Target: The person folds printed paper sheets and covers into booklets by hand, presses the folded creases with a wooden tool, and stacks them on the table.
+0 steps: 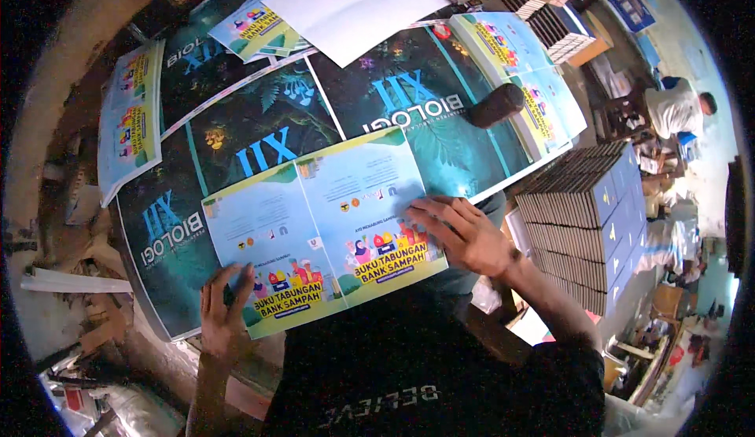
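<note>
A printed cover sheet [295, 209] in light blue, green and yellow lies in front of me, with two cover designs side by side. Its near edge overhangs my dark shirt. At its left edge, my left hand [222, 311] holds the sheet with bent fingers and thumb. Across the right edge reach the fingers of my right hand [476, 240], gripping the sheet from above; its thumb is hidden. Under the sheet are large dark teal printed sheets [259, 114] covering the work surface.
A dark rounded tool or weight [497, 105] rests near a pile of matching covers [543, 91]. More covers [132, 114] lie at left, and blank white paper [354, 4] at the back. Stacked books [582, 224] stand right; a person [676, 110] is beyond.
</note>
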`<state>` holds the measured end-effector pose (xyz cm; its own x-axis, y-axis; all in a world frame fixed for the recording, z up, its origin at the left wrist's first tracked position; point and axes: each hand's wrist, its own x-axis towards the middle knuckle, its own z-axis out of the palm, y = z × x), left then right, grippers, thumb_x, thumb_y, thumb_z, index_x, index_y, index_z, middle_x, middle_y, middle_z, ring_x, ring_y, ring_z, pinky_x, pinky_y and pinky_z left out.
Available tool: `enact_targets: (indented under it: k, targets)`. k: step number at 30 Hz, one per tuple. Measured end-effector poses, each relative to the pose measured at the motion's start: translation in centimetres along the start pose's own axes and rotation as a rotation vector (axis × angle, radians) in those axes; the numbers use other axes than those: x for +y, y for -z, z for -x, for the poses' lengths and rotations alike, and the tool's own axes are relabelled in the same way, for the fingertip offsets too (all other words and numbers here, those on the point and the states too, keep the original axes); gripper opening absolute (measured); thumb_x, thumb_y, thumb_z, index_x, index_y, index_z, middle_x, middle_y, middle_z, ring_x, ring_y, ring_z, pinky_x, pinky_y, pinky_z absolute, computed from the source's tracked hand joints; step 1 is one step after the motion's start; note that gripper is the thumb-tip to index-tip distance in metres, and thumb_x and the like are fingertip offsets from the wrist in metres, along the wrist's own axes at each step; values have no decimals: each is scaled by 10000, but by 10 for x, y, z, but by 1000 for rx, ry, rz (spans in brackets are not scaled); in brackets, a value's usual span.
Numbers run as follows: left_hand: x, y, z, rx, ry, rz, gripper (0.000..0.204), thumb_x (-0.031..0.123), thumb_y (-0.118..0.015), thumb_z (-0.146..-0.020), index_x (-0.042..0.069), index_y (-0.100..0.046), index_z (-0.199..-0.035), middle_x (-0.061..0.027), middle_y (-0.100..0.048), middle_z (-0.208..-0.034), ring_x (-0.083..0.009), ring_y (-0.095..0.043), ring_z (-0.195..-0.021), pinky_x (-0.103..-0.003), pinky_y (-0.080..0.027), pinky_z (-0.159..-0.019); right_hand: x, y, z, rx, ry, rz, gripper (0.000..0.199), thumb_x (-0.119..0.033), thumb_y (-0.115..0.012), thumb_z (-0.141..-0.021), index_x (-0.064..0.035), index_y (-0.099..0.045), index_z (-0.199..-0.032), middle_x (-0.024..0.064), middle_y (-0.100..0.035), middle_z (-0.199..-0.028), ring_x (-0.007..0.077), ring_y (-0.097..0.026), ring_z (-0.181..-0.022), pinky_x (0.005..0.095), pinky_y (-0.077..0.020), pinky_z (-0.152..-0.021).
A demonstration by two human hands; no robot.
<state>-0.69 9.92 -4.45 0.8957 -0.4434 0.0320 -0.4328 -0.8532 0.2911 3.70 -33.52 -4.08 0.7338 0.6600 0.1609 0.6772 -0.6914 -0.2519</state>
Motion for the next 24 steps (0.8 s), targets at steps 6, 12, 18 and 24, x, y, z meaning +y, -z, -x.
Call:
enact_targets:
  k: [6,12,18,24]
  targets:
    - [-5,5,-10,22,-54,18,458,133,-510,-869,79,-577,-1318,-174,-550,-1296,-373,-532,-1178,-490,-426,-1011,6,4,1,-15,-31,-84,720,-62,-605,-708,-80,-464,-1414,105,-493,-1407,307,-524,-1201,409,-441,-1030]
    - [-26,-12,-4,219,61,199,452,123,-678,-759,-2,-628,-1191,-200,-649,-1135,-391,-622,-1028,-471,-493,-908,10,-7,-11,154,-62,-269,607,-43,-623,-671,-56,-578,-1276,131,-588,-1261,328,-579,-1087,418,-503,-939]
    - [-26,-25,-12,355,164,286,542,127,-782,-687,-10,-593,-1176,-126,-697,-1075,-279,-662,-996,-404,-499,-893,15,-15,-20,402,-80,-324,430,-382,-673,-790,-27,-703,-1032,136,-703,-965,311,-667,-879,390,-538,-787]
    - [-13,-17,-27,492,146,209,724,198,-861,-673,45,-479,-1268,-65,-731,-925,-192,-677,-921,-315,-485,-869,13,-12,-24,378,-180,-342,354,-186,-635,-660,-94,-714,-993,99,-712,-976,311,-669,-842,398,-550,-751]
